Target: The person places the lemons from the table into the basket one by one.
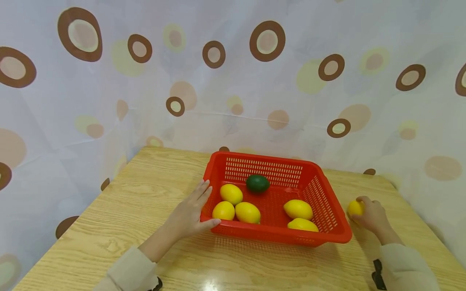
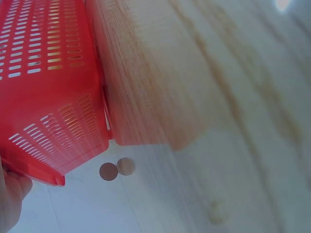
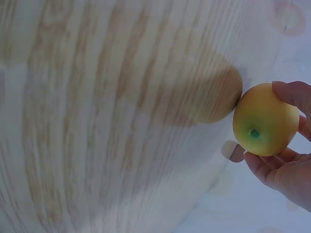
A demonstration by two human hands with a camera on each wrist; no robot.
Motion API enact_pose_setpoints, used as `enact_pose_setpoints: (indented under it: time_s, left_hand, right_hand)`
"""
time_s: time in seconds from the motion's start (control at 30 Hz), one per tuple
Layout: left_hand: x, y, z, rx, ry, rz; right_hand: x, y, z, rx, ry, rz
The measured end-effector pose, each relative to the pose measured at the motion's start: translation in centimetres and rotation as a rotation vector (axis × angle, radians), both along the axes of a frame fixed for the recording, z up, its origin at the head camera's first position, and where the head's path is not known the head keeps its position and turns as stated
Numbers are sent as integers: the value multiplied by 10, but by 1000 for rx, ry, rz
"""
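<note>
A red plastic basket [image 1: 276, 234] with slotted walls stands on the wooden table. My left hand [image 1: 191, 212] rests on its left front corner, fingers along the left rim and thumb on the front rim. Inside, three yellow lemons [image 1: 231, 194] sit at the left and two more lemons [image 1: 298, 209] at the right. A dark green fruit [image 1: 257, 184] lies near the back wall. Right of the basket, my right hand [image 1: 375, 216] pinches another lemon [image 3: 265, 121] between thumb and fingers. This lemon appears to touch the tabletop; its green stem end shows in the right wrist view.
The wooden table [image 1: 160, 173] extends around the basket on all sides. A pale curtain [image 1: 233, 81] with brown and pastel circles hangs behind the table and along both sides. In the left wrist view, the basket's slotted outer wall [image 2: 63, 131] shows.
</note>
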State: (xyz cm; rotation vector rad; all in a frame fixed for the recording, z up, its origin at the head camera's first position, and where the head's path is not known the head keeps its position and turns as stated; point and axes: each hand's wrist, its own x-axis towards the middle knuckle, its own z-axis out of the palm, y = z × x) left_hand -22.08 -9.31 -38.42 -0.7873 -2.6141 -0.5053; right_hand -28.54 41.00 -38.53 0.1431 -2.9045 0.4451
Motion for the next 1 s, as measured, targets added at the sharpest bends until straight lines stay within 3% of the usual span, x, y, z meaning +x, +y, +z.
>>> enact_pose_setpoints:
  time_s: [1.0]
  left_hand:
    - [1,0,1,5,-4,0]
  right_hand:
    - [11,-4,12,-33,39,57]
